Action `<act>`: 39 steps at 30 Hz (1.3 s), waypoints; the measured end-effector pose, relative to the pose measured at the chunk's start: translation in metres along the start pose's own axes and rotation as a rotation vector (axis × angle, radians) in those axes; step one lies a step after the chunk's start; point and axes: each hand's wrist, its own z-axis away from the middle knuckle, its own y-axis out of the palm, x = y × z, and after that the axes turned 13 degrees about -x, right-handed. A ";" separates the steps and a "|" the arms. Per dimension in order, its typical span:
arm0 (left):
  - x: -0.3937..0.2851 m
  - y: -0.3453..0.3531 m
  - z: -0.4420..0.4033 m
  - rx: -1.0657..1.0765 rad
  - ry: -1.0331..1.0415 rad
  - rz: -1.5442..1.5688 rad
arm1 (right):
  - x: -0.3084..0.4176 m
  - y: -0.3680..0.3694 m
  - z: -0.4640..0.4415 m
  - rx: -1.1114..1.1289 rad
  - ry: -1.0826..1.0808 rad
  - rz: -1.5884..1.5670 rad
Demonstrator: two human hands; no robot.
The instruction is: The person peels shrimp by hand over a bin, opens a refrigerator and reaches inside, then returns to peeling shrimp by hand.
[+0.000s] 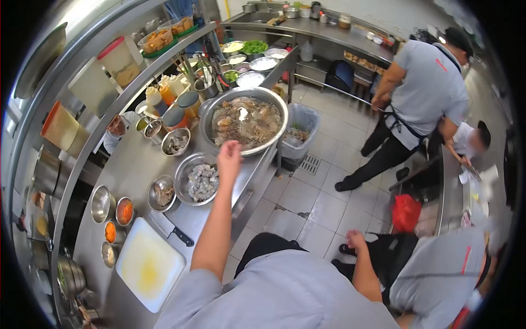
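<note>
Basin (277, 130) sits on counter (129, 164) beside tiled floor (315, 193)

Bright; edges fisheye-bent, corners black; far right perhaps blurred.

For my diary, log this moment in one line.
left hand: at rim of large bowl | right hand: away from counter | knife: beside cutting board

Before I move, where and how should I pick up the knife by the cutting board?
Probably by its black handle, reaching down from your side of the counter. It lies beside the cutting board, handle end toward you, while the blade points away.
</note>
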 end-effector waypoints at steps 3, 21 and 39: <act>0.033 -0.009 -0.092 -0.205 0.067 -0.257 | 0.137 0.013 -0.025 0.051 -0.097 -0.100; 0.054 0.053 -0.264 0.253 -0.314 -0.918 | 0.439 0.097 -0.197 0.268 -0.288 -0.009; -0.037 0.253 -0.219 -0.260 -0.341 0.093 | 0.726 0.309 -0.119 1.005 -1.621 0.019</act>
